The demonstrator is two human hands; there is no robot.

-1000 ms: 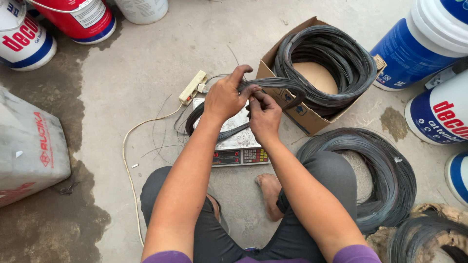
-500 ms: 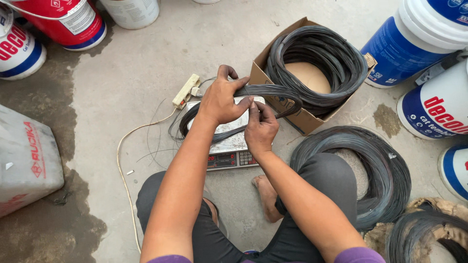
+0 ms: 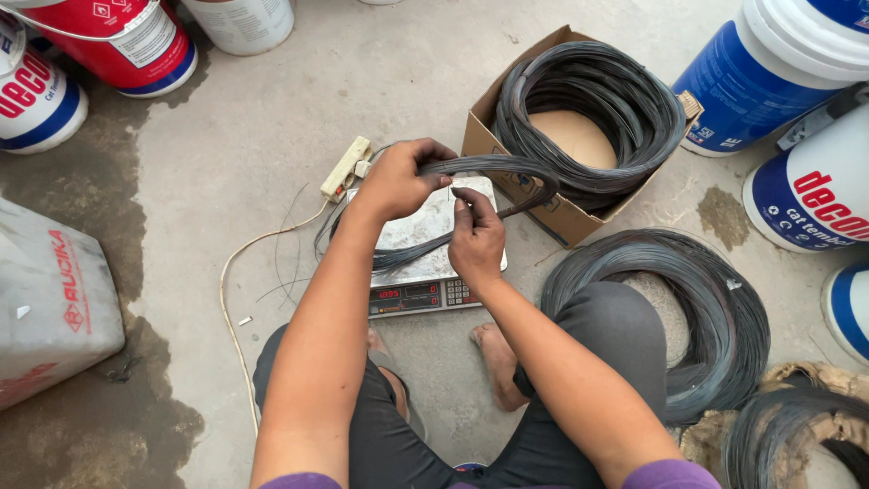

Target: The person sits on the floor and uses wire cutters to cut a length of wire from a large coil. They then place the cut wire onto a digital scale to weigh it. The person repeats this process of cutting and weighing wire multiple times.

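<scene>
Sitting on the floor, the person grips a small wire bundle (image 3: 471, 167) with the left hand (image 3: 398, 181) and pinches it with the right hand (image 3: 475, 240), above a scale (image 3: 425, 263), near the box (image 3: 561, 217) of coiled wire.

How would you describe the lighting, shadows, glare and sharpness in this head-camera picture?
Head view: soft, even daylight with only faint shadows under the arms; a mild sheen on the metal pan of the scale; the left hand, right hand and the wire bundle are sharp; buckets at the edges bow slightly from wide-lens distortion.
</scene>
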